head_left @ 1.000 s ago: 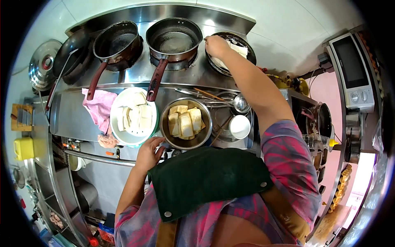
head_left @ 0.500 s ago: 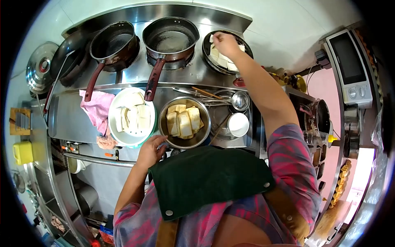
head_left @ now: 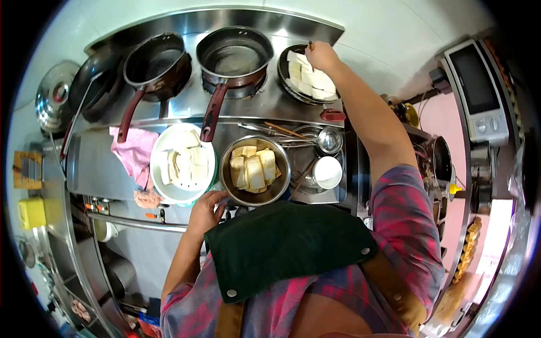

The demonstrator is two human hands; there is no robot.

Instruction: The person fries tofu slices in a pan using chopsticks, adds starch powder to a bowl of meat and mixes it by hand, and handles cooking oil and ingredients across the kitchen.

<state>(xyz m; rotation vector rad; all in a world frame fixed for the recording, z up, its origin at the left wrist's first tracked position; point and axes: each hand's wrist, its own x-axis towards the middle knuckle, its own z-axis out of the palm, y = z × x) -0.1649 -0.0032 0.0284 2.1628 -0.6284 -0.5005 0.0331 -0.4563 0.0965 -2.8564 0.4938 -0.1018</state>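
Note:
My right hand (head_left: 323, 56) is over the back right rim of a black frying pan (head_left: 283, 84), its fingers curled in. A small dark bit shows at the fingertips, too small to name. White tofu-like slabs (head_left: 307, 78) cover the pan's bottom. My left hand (head_left: 207, 210) is at the counter's front edge, thumb and fingers apart, holding nothing visible. Nearest to it are a steel bowl (head_left: 227, 188) of browned slabs (head_left: 255, 172) and a white colander (head_left: 156, 179) with more white slabs (head_left: 190, 164).
Two deep pans (head_left: 235, 53) (head_left: 155, 62) stand on the stove, their red-brown handles pointing towards me. A ladle (head_left: 329, 139) and a white cup (head_left: 327, 172) lie right of the bowl. A pink cloth (head_left: 133, 152) is at the left, a microwave (head_left: 476, 90) far right.
My right hand has moved from above the pan's back left part rightwards to its back right rim, uncovering more slabs. My left hand stays by the counter edge, shifted very slightly.

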